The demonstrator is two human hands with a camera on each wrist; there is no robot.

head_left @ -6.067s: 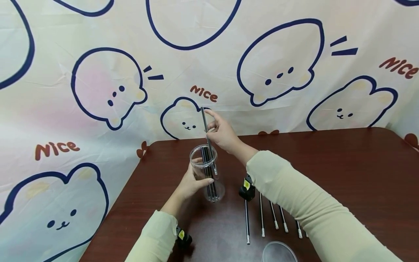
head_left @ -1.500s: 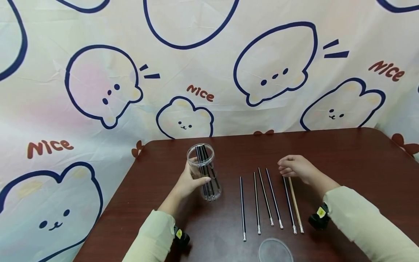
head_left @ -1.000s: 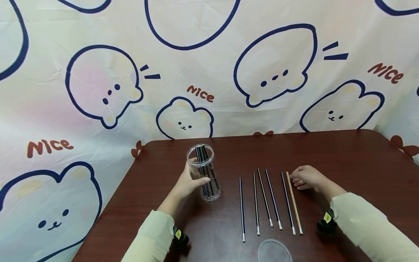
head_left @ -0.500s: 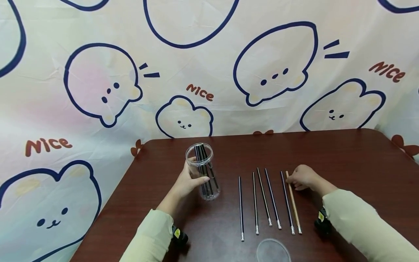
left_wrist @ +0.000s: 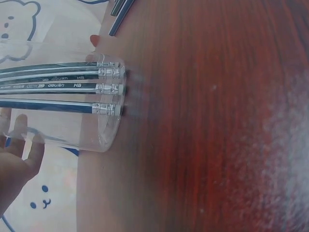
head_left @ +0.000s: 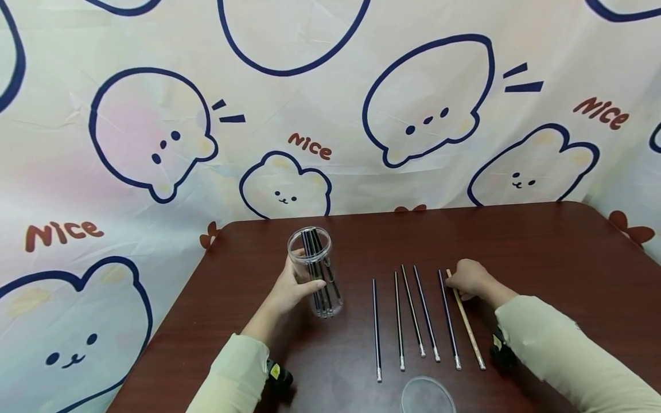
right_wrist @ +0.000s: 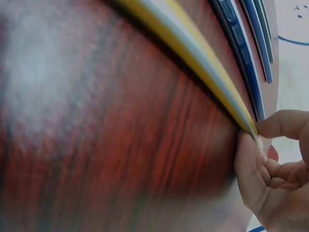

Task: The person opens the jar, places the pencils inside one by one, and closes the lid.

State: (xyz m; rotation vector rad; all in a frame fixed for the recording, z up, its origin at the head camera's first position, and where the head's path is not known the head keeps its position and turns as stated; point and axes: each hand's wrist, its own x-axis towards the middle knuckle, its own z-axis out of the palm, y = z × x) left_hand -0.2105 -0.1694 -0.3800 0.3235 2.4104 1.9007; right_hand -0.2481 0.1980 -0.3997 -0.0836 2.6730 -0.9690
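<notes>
My left hand (head_left: 290, 289) grips a clear plastic jar (head_left: 308, 257) round its side, thumb across the front. The jar leans slightly and holds several dark pencils (head_left: 319, 275), their metal-banded eraser ends down; in the left wrist view these pencils (left_wrist: 58, 88) show "deli" style print and "HB". My right hand (head_left: 472, 278) pinches the far end of a yellow pencil (head_left: 467, 324) lying on the table. In the right wrist view, thumb and forefinger of the right hand (right_wrist: 275, 179) close on the tip of the yellow pencil (right_wrist: 212, 63).
Left of the yellow pencil, several dark pencils (head_left: 377, 332) lie in a loose row, eraser ends toward me. A round clear lid (head_left: 427, 396) lies at the near edge of view. The brown table (head_left: 558, 258) ends at a printed cloth backdrop (head_left: 341, 103).
Earlier my right hand held a dark pencil in the jar's mouth. It then moved right, came down by the yellow pencil and now pinches its end. The left hand keeps its grip.
</notes>
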